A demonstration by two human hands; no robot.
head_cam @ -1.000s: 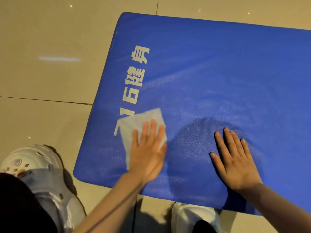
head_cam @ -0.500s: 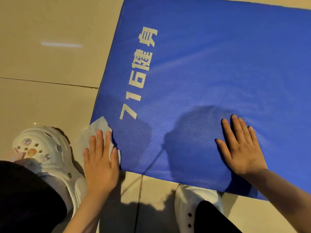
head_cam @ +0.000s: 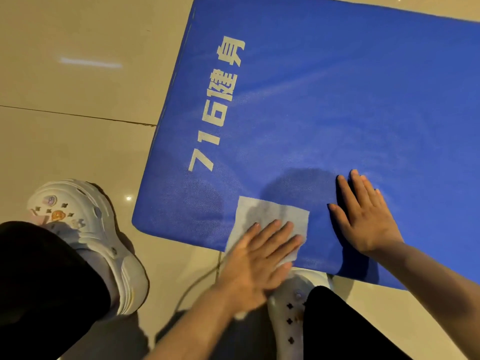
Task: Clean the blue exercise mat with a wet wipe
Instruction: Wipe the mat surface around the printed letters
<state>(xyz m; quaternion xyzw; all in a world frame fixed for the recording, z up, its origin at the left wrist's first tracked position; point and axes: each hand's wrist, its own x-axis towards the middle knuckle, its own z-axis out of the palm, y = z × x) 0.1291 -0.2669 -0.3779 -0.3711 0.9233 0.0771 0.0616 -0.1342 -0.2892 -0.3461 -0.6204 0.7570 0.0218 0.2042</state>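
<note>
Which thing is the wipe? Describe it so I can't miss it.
Find the blue mat on the tiled floor, then its near edge by the white shoes. The wipe lies flat there under the left hand: a pale square, the only white patch besides the lettering.

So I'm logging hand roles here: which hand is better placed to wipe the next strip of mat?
The left hand: its flat fingers already press the wet wipe onto the blue mat near its front edge. The right hand lies flat on bare mat beside it, holding nothing.

Blue mat runs off the frame's top and right; left hand motion-blurred, covering the wipe's lower part.
</note>
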